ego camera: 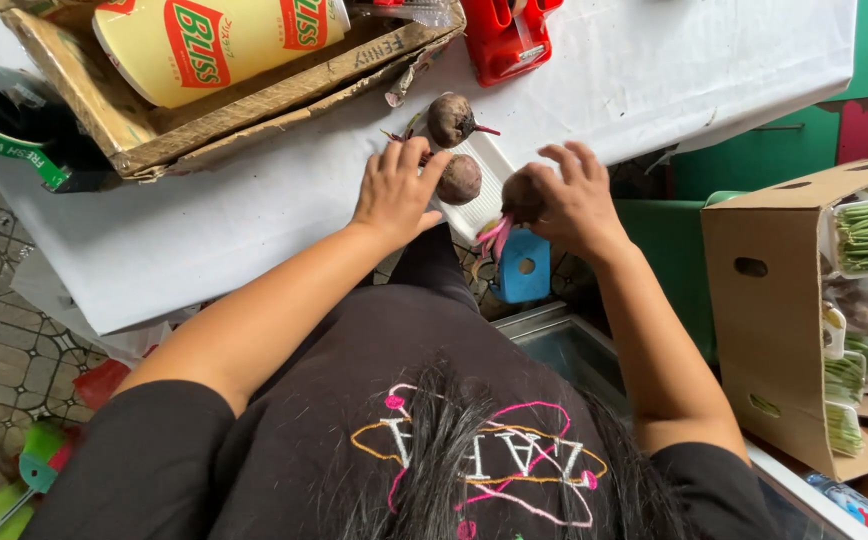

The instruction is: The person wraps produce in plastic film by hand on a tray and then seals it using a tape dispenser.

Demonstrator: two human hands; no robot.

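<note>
Left hand (394, 190) fingers spread, touching a beet (460, 179) on the white tray (489, 160); right hand (574, 200) grips a second beet (520, 195) over the tray's edge. Third beet (451, 119) lies at the tray's far end on the desk (254, 210), so two look placed, one left.

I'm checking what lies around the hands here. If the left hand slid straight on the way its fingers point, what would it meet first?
The left hand already has its fingertips at a beetroot on the white tray. Going straight on, up and to the right in the picture, it would likely reach the second beetroot next, though depth is hard to judge.

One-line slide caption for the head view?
Left hand touches a beetroot on a white tray; right hand holds another beetroot.
</note>
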